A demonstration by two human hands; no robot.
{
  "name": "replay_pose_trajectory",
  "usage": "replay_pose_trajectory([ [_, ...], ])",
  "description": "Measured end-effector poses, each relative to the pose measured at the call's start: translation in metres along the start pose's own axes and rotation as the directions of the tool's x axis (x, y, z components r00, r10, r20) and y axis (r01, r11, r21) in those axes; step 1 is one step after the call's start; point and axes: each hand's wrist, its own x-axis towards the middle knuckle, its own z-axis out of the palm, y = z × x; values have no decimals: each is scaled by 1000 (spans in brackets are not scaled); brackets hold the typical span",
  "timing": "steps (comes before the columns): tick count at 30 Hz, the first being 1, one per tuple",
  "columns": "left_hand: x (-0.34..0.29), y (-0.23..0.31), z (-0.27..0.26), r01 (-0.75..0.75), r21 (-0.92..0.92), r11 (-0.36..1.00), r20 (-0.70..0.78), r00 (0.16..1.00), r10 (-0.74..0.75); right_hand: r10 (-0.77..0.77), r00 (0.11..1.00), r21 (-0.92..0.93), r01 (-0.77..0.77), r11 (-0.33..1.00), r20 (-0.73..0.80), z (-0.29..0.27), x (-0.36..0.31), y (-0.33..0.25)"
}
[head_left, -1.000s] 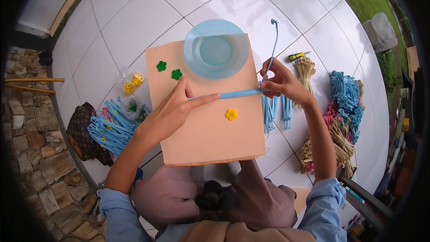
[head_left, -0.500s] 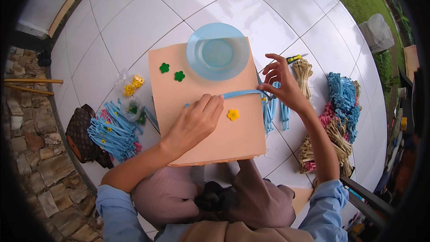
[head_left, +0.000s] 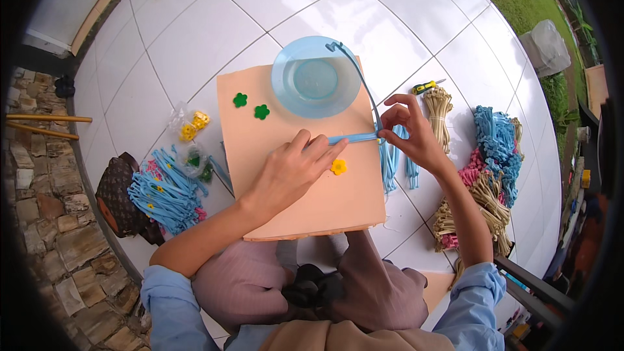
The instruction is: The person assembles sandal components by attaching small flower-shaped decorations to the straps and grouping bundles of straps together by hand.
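Observation:
A flat blue cord point(head_left: 354, 137) lies across the peach-coloured board point(head_left: 286, 214) on my lap. My left hand point(head_left: 286, 172) is closed over its left part, fingers pressing it against the board. At the board's right edge my right hand point(head_left: 413, 133) pinches the cord between thumb and fingertips. From that pinch a thin length with a knotted tip arcs up over the rim of a clear blue bowl point(head_left: 316, 83). A yellow flower piece point(head_left: 338, 167) lies just below the cord. Two green flower pieces point(head_left: 240, 100) sit at the board's upper left.
Left of the board are a pile of blue cords point(head_left: 166, 192), bags of yellow and green pieces point(head_left: 194, 127) and a brown bag point(head_left: 123, 195). On the right lie beige cord bundles point(head_left: 439, 114), a blue bundle point(head_left: 497, 136) and a yellow-handled screwdriver point(head_left: 426, 86) on the tiled floor.
My left hand has slid right along the cord, its fingers straighter. The cord's thin end has swung up over the bowl, while my right hand has shifted slightly down and closed to a pinch.

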Motion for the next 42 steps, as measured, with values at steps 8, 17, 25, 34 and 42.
replay_pose_trajectory([
  [8,2,-2,0,11,-49,999,-31,999,-13,21,1000,-15,-22,1000,-18,-2,0,4],
  [17,1,-5,4,45,-187,981,-41,998,-54,-226,953,-857,282,432,200,-2,31,-54],
  [25,2,-6,10,38,-264,964,-80,995,-61,-203,877,-871,467,150,436,5,68,-59],
  [34,3,-7,8,51,-317,947,-54,996,-72,-133,846,-850,525,35,517,14,78,-60],
  [42,3,-6,8,42,-292,956,-47,997,-58,-135,888,-867,458,195,439,6,68,-64],
])
